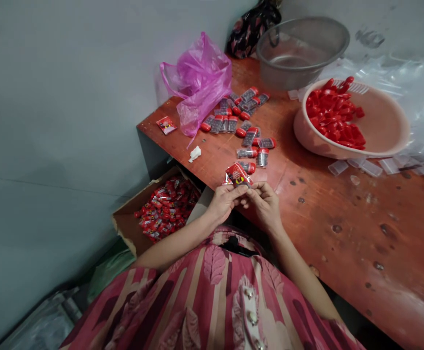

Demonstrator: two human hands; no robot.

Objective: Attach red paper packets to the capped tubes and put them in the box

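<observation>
My left hand (223, 201) and my right hand (265, 201) meet at the near edge of the table, both closed on a small red printed packet (238, 174). The fingertips pinch its lower edge, and the packet stands up above them. What else the fingers may cover is hidden. Just beyond the packet lie several small clear containers (263, 157) with red caps and dark contents. More of these capped containers (229, 122) are heaped farther back, beside a pink plastic bag (207, 73).
A cardboard box (124, 223) full of red packets stands below the table at left. On the wooden table (328, 204) are a pink basin (386, 121) with red caps (337, 116), a grey basin (302, 53), clear empty containers (415, 97), a flat red packet (166, 125) and a white scrap (195, 154).
</observation>
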